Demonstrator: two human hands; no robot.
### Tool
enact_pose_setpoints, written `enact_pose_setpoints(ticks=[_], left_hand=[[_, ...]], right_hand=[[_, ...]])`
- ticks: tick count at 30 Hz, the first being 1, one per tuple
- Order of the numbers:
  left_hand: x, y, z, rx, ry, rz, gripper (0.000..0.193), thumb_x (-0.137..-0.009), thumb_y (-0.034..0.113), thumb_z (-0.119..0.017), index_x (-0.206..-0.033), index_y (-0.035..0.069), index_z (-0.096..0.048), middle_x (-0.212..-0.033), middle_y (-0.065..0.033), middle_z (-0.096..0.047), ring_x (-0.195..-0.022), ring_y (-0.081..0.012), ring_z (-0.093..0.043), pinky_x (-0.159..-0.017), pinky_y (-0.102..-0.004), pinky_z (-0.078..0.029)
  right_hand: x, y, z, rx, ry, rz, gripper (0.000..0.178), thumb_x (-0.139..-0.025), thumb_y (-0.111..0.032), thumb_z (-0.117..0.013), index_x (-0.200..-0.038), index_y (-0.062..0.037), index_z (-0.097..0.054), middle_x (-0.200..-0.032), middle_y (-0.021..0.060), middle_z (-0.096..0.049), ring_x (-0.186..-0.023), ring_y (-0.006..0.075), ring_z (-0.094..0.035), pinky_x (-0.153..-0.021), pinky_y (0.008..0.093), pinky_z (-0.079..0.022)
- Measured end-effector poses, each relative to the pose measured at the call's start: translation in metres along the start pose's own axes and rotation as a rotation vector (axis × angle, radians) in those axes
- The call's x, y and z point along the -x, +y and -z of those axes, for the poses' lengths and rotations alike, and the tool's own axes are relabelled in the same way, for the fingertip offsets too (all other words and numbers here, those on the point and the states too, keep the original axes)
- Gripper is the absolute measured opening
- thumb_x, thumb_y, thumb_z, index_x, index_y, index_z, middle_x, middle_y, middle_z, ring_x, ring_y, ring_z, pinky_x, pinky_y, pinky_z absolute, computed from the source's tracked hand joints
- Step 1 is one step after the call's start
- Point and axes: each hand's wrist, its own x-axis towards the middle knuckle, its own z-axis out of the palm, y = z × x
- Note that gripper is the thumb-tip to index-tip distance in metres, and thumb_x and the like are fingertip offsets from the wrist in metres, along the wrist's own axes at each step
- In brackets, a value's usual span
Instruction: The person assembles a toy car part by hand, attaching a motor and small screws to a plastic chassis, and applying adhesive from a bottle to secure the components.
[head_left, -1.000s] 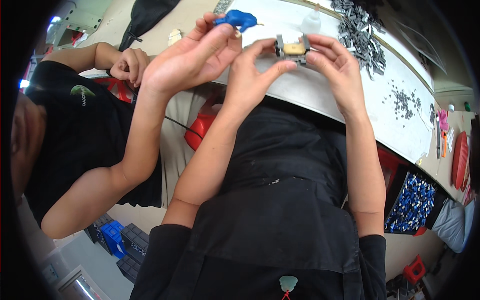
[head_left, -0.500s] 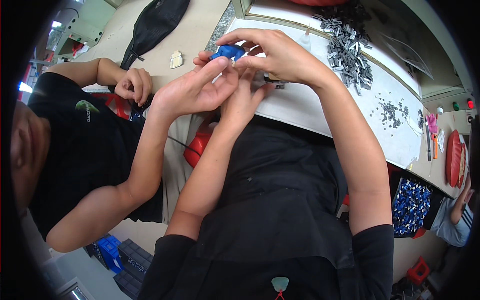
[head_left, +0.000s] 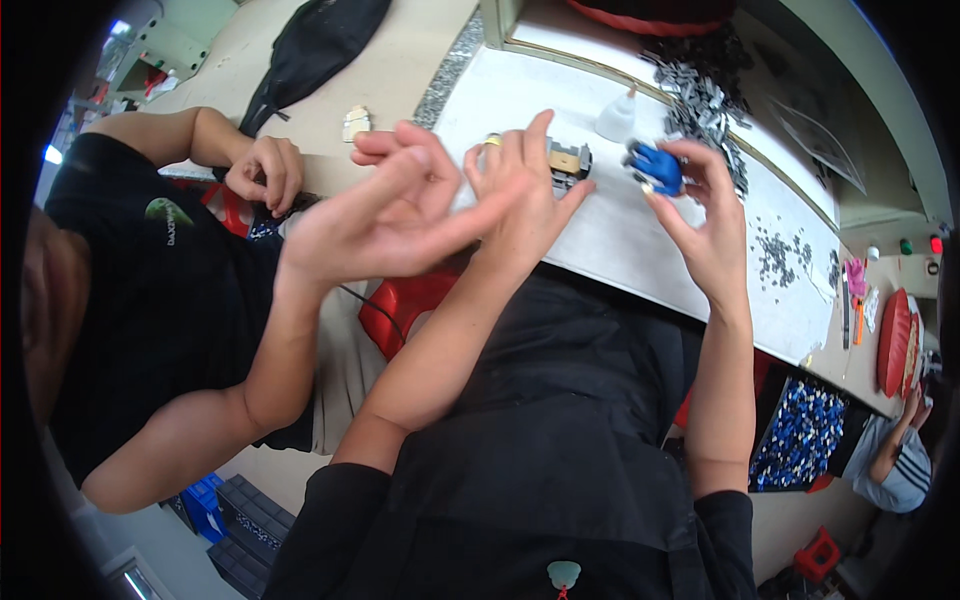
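Observation:
My right hand (head_left: pixel 708 205) holds a small blue moulded piece (head_left: pixel 657 168) with dark and pale parts, pinched between thumb and fingers above the white worktop. Its kind is not clear. My left hand (head_left: pixel 520 195) is over the worktop with index finger and thumb spread apart. Just right of it, between finger and thumb, sits a small tan and grey toy-like assembly (head_left: pixel 568 163). A small yellow bit (head_left: pixel 493 140) shows by my left fingers. A co-worker's blurred hand (head_left: pixel 375 215) reaches across beside my left hand and partly hides it.
A white squeeze bottle (head_left: pixel 617 117) stands behind the assembly. Heaped grey parts (head_left: pixel 700 100) lie at the back right, with tiny dark bits (head_left: pixel 782 258) nearer. The co-worker's other hand (head_left: pixel 265 172) rests near a cream piece (head_left: pixel 355 123). A black bag (head_left: pixel 315 50) lies back left.
My right hand has carried the blue piece rightward from beside the co-worker's hand. That hand has shifted left and down. The tan and grey assembly shows more fully.

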Motion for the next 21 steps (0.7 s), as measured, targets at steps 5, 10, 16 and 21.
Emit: enact_pose_setpoints(ticks=[5, 10, 16, 21], left_hand=[[0.005, -0.023, 0.020, -0.253, 0.031, -0.315, 0.063, -0.075, 0.027, -0.063, -0.126, 0.005, -0.034, -0.094, -0.0169, -0.052, -0.091, -0.0242, -0.051, -0.079, -0.0388, -0.039], [0.013, -0.003, 0.070, -0.117, -0.028, -0.539, 0.051, -0.074, 0.008, -0.056, -0.123, 0.008, -0.043, -0.106, -0.0357, -0.041, -0.105, -0.0492, -0.039, -0.090, -0.0538, -0.030], [0.004, -0.060, 0.039, 0.003, 0.289, 0.241, 0.045, -0.076, 0.019, -0.062, -0.116, 0.006, -0.046, -0.108, -0.0115, -0.049, -0.102, -0.0278, -0.045, -0.087, -0.0391, -0.031], [0.003, -0.071, 0.040, -0.078, 0.237, 0.179, 0.042, -0.075, 0.020, -0.063, -0.113, 0.007, -0.049, -0.105, -0.0108, -0.051, -0.100, -0.0269, -0.046, -0.088, -0.0372, -0.029]], right_hand=[[0.016, 0.019, -0.010, 0.098, -0.060, -0.116, 0.038, -0.069, -0.007, -0.067, -0.104, -0.0043, -0.053, -0.099, 0.0093, -0.058, -0.089, 0.0207, -0.056, -0.078, 0.0294, -0.042], [0.031, 0.028, -0.015, 0.240, -0.018, -0.039, 0.036, -0.069, -0.003, -0.066, -0.103, -0.0034, -0.055, -0.100, 0.0119, -0.057, -0.093, 0.0257, -0.054, -0.081, 0.0324, -0.043], [0.034, 0.020, -0.016, 0.221, 0.032, 0.034, 0.040, -0.065, 0.001, -0.068, -0.103, -0.0031, -0.056, -0.097, 0.0127, -0.057, -0.089, 0.0272, -0.054, -0.077, 0.0329, -0.044], [0.031, 0.016, -0.020, 0.217, -0.075, -0.006, 0.041, -0.063, -0.002, -0.070, -0.102, -0.0034, -0.056, -0.095, 0.0113, -0.058, -0.086, 0.0266, -0.053, -0.076, 0.0335, -0.042]])
